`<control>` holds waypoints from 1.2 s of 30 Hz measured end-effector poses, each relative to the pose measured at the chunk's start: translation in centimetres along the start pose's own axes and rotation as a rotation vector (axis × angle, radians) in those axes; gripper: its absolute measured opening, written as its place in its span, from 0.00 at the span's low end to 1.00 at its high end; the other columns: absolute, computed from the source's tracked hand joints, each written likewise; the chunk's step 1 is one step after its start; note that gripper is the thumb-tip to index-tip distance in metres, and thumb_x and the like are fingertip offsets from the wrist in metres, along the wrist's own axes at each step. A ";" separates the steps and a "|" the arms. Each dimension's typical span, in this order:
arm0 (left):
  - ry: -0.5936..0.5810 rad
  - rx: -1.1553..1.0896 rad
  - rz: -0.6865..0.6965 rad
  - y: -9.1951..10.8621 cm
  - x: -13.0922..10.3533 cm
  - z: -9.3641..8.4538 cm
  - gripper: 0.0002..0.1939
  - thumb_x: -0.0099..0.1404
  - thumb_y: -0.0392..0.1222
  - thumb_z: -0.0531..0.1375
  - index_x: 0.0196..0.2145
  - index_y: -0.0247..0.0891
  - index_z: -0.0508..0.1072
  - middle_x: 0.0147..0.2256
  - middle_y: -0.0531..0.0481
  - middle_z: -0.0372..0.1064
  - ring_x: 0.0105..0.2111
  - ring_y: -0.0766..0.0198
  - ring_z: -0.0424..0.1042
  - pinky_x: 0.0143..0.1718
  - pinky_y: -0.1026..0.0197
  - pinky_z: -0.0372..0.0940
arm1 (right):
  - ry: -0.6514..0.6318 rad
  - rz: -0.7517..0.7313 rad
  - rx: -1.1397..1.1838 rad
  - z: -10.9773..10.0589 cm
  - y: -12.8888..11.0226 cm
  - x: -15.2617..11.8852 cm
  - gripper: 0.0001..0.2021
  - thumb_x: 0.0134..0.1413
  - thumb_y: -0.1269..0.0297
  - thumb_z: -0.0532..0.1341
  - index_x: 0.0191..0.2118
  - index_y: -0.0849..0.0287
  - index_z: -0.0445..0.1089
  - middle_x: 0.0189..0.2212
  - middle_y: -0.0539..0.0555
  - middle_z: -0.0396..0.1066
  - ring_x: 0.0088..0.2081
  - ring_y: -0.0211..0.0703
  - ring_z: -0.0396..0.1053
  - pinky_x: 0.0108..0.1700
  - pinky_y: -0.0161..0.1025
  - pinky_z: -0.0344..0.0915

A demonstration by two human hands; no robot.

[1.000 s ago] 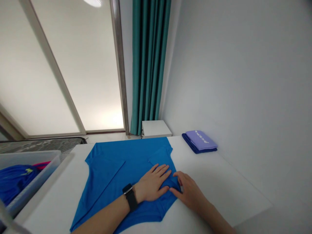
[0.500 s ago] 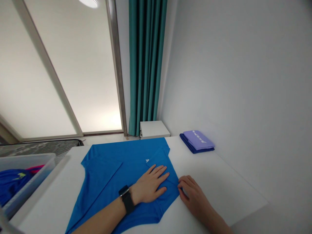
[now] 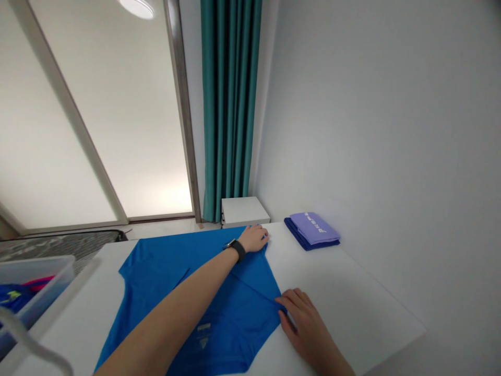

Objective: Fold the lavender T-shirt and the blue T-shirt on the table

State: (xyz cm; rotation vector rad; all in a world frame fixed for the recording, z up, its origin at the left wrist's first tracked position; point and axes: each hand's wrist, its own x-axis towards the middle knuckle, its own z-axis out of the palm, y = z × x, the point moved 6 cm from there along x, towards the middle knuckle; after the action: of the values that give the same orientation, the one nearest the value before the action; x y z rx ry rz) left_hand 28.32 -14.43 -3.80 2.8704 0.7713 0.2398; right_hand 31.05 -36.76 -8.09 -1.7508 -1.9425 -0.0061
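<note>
A blue T-shirt (image 3: 250, 303) lies spread on the white table, its sleeves laid inward and a small printed label showing near the neck. My left hand (image 3: 253, 238), with a black watch on the wrist, reaches across the shirt to its far right corner. The fingers there are curled down over the cloth. At the shirt's right edge, closer to me, my right hand (image 3: 299, 318) pinches the fabric between thumb and fingers. My left forearm covers part of the shirt's middle.
A folded purple garment (image 3: 315, 228) rests on a dark blue one (image 3: 297, 235) by the wall. On the left stands a clear plastic bin (image 3: 58, 279) with blue and pink clothes. Beyond the table (image 3: 352, 292) are a white cabinet (image 3: 245, 211) and a green curtain (image 3: 230, 115).
My left hand has moved from lying flat on the shirt to its far right corner, fingers now curled. My right hand stays at the right edge. The view has shifted slightly.
</note>
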 end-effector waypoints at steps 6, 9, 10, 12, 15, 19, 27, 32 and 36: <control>-0.136 0.029 -0.011 -0.7 3.3 2.2 0.20 0.68 0.50 0.50 0.37 0.35 0.77 0.46 0.36 0.72 0.52 0.46 0.65 0.54 0.44 0.57 | 0.007 0.030 -0.004 -0.3 -0.3 0.1 0.13 0.56 0.74 0.56 0.45 0.53 0.69 0.41 0.55 0.70 0.44 0.50 0.66 0.50 0.51 0.62; -0.216 0.001 0.002 -1.2 3.6 2.9 0.18 0.65 0.51 0.53 0.33 0.36 0.77 0.44 0.39 0.73 0.50 0.46 0.67 0.52 0.44 0.58 | 0.003 0.036 -0.001 -0.5 -0.5 0.2 0.13 0.56 0.75 0.56 0.44 0.54 0.70 0.40 0.55 0.70 0.44 0.49 0.65 0.50 0.49 0.62; -0.240 -0.016 0.004 -1.4 3.6 3.1 0.16 0.64 0.50 0.54 0.33 0.37 0.77 0.43 0.41 0.74 0.49 0.47 0.68 0.51 0.45 0.59 | 0.001 0.038 0.002 -0.5 -0.5 0.2 0.12 0.56 0.75 0.57 0.44 0.54 0.70 0.40 0.55 0.70 0.44 0.49 0.65 0.50 0.49 0.62; -0.270 -0.056 0.002 -1.8 3.6 3.3 0.12 0.62 0.48 0.56 0.32 0.39 0.76 0.40 0.45 0.75 0.46 0.50 0.70 0.49 0.48 0.60 | -0.007 0.040 0.009 -0.6 -0.6 0.2 0.12 0.56 0.75 0.57 0.44 0.55 0.70 0.40 0.55 0.70 0.44 0.48 0.65 0.49 0.48 0.62; -0.249 -0.116 -0.013 -2.1 3.4 3.4 0.12 0.64 0.48 0.56 0.34 0.40 0.75 0.40 0.47 0.75 0.44 0.54 0.71 0.48 0.51 0.61 | -0.014 0.041 0.017 -0.7 -0.7 0.1 0.12 0.56 0.75 0.57 0.43 0.55 0.69 0.40 0.55 0.69 0.44 0.49 0.64 0.48 0.48 0.62; -0.143 -0.173 -0.032 -2.2 2.9 3.6 0.15 0.68 0.50 0.52 0.34 0.39 0.73 0.41 0.47 0.75 0.45 0.55 0.70 0.46 0.54 0.60 | -0.013 0.056 0.024 -0.8 -0.8 0.0 0.11 0.54 0.76 0.56 0.40 0.56 0.69 0.38 0.54 0.70 0.43 0.48 0.65 0.49 0.49 0.62; 0.032 -0.222 -0.051 -2.4 2.6 4.6 0.14 0.71 0.49 0.51 0.37 0.39 0.71 0.37 0.48 0.75 0.42 0.56 0.72 0.48 0.54 0.57 | -0.010 -0.020 0.061 -1.1 -1.4 -0.2 0.12 0.51 0.77 0.56 0.40 0.57 0.68 0.50 0.57 0.69 0.54 0.49 0.63 0.57 0.50 0.61; 0.052 -0.258 -0.030 -2.3 2.4 4.0 0.11 0.70 0.43 0.50 0.42 0.40 0.71 0.37 0.50 0.75 0.41 0.58 0.72 0.46 0.56 0.58 | -0.022 -0.020 0.077 -1.0 -1.4 -0.2 0.14 0.53 0.76 0.55 0.43 0.56 0.68 0.48 0.58 0.71 0.53 0.49 0.64 0.58 0.50 0.62; 0.011 -0.275 0.026 -2.3 2.0 3.4 0.11 0.62 0.39 0.57 0.42 0.41 0.73 0.36 0.52 0.74 0.38 0.59 0.73 0.43 0.59 0.60 | 0.004 0.003 0.039 -1.0 -1.1 -0.1 0.13 0.55 0.77 0.54 0.44 0.58 0.68 0.42 0.58 0.70 0.46 0.49 0.66 0.51 0.50 0.66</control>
State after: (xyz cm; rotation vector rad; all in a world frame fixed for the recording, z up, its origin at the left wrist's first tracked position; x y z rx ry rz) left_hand 29.62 -11.84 -7.31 2.6231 0.6470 0.3371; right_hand 30.42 -37.34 -6.90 -1.7273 -1.9244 0.0289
